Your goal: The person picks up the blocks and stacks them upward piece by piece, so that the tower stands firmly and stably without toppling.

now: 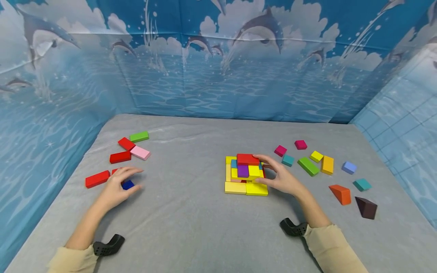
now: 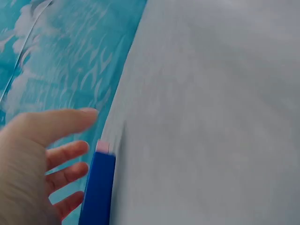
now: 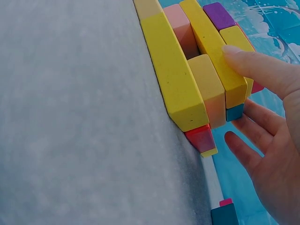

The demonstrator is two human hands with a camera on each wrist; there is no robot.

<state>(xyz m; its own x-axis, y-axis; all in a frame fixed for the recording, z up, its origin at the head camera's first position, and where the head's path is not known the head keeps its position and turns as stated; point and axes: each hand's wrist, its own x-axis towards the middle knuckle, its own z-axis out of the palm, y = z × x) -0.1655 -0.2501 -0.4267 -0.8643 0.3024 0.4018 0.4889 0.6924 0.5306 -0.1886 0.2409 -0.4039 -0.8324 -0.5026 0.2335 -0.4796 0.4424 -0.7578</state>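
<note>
— Where is the left hand (image 1: pixel 117 189)?
— Well left of the block stack (image 1: pixel 246 174), over a blue block (image 1: pixel 128 185), fingers spread, gripping nothing.
— And the right hand (image 1: pixel 281 178)?
— Against the right side of the stack, fingers straight, thumb touching a yellow block (image 3: pixel 220 51); nothing is gripped.

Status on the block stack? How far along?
Done: a layered block stack stands mid-table, yellow blocks at the base, a red block on top. In hand: the right hand steadies the stack's side, fingers on the red block; the left hand touches a blue block, no grip yet. Left: loose red blocks on the left and assorted blocks on the right remain unstacked.
</note>
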